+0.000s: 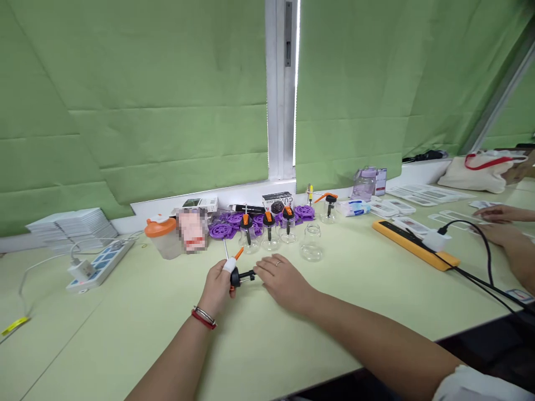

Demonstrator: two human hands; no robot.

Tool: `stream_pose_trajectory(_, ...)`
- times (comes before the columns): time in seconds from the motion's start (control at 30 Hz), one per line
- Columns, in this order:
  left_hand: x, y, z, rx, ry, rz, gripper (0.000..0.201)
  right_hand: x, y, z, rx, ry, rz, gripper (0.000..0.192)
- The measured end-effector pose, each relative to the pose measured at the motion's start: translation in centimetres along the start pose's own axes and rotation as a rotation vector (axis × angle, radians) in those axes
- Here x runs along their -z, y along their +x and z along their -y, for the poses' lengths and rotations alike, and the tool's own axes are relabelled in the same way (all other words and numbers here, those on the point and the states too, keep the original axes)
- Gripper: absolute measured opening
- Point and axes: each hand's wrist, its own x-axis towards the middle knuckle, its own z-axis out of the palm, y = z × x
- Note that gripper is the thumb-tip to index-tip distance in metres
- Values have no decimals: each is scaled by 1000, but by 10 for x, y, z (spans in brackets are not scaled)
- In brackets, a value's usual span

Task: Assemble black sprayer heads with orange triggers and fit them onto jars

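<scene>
My left hand (216, 287) is closed around a black bottle lid (235, 277) with an orange lever, tilted on its side above the table. A white wrap covers one finger. From the lid a black stem (246, 275) points right, and the fingertips of my right hand (282, 278) close on its far end. Just beyond my hands stands an open glass jar (311, 248) without a lid. To its left are three glass jars (271, 240) fitted with black-and-orange lids. Another lidded jar (329, 210) stands farther back, its orange lever raised.
Purple plastic parts (221, 229) lie behind the jars, near a cup with an orange lid (162, 236). Power strips lie left (100, 267) and right (413, 245), with cables. At far right, another person's hands (495, 223) are over flat white pieces.
</scene>
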Motion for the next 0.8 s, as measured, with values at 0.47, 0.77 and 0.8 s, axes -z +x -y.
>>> stream_pose_trajectory(0.47,1,-21,-12,-753,336,-85,55,49,24,0,-454,880,75,18)
stream_pose_trajectory(0.77,-11,-4,9,24,137,156,49,-16,13,-26,-862,1201,183,17)
stream_pose_trajectory(0.8,-12,-3,10,79,109,124,52,-21,12,-26,-855,1177,168,16)
